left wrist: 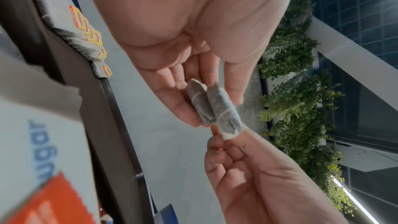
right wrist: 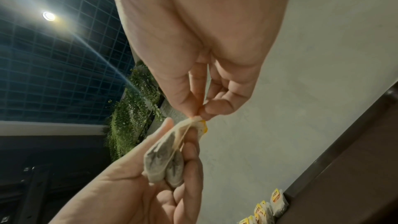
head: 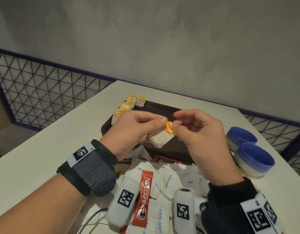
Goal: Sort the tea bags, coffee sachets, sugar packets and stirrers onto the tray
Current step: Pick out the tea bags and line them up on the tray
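Above the dark brown tray point(head: 162, 108) both hands hold one tea bag point(head: 160, 138). My left hand point(head: 137, 127) grips the white bag body point(left wrist: 215, 108) between thumb and fingers. My right hand point(head: 193, 129) pinches the bag's top by its yellow-and-red tag point(head: 169, 127); the pinch shows in the right wrist view at the bag's gathered top point(right wrist: 197, 119). A row of several tea bags point(head: 127, 105) lies along the tray's far left corner. White sugar packets point(head: 167, 181) and a red coffee sachet point(head: 143, 196) lie heaped near me. No stirrers show.
Two blue-and-white bowls point(head: 253, 157) stand at the right of the white table point(head: 53, 141). A black wire-mesh railing point(head: 44, 92) runs behind the table's left and right edges. A dark cable point(head: 93, 217) lies at the front.
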### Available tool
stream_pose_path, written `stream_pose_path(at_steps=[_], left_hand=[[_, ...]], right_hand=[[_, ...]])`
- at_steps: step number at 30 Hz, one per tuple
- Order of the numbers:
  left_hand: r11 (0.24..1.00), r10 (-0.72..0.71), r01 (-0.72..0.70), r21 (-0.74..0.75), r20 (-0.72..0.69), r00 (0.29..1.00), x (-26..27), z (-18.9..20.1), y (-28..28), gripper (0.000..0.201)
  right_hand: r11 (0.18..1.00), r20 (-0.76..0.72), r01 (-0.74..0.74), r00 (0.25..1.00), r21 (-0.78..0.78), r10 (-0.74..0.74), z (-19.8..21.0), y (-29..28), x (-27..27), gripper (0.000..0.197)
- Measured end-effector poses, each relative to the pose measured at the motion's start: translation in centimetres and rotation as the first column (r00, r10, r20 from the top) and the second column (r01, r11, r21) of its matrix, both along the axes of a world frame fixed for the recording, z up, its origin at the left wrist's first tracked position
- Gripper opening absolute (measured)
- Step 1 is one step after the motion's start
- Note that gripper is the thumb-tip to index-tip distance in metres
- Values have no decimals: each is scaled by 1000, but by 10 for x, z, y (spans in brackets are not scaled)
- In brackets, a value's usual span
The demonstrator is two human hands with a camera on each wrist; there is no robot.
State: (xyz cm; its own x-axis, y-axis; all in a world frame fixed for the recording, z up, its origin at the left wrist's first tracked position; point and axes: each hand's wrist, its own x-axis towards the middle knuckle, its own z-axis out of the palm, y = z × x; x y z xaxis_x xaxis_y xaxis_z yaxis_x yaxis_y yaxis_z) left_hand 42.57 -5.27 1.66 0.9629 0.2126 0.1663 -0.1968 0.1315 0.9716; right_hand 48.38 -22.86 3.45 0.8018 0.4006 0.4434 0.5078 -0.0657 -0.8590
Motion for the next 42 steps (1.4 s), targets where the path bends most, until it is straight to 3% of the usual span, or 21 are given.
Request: stream_pose_path(at_steps=[7,15,24,28,31,34,38,42], left_hand=[[999,39,-40,30,27,999,-2,2,0,23],[989,69,-75,125,47,996,-3,1,0,23],[990,75,-79,119,38,996,-2,3,0,21],[987,112,-114,111,23,993,-2,3,0,24],[984,151,-151,97,13,988,0,2,1,35],[990,113,-113,81,4,994,-1,3,0,41],[996,21,-20,85,-11,1000,-3,4,-4,33],[999,-5,6,53,-28,1000,-3,5,-6,26]], right_hand=[[998,-58,54,997,20,-53,2,3,-2,6],[1000,-232,24,972,-14,-27,4,1,-3,4],[996,-218,73,974,53,-60,5,1,-3,7],[989,-274,13,961,146,28,9,-2,-4,15],[955,-397,-67,899,289,183,12,-3,-4,30],[932,-452,-112,851,344,269,13,-3,-3,31],[963,-416,-73,891,260,180,10,-3,-2,30],[982,-357,-8,931,187,75,6,-2,-1,13]])
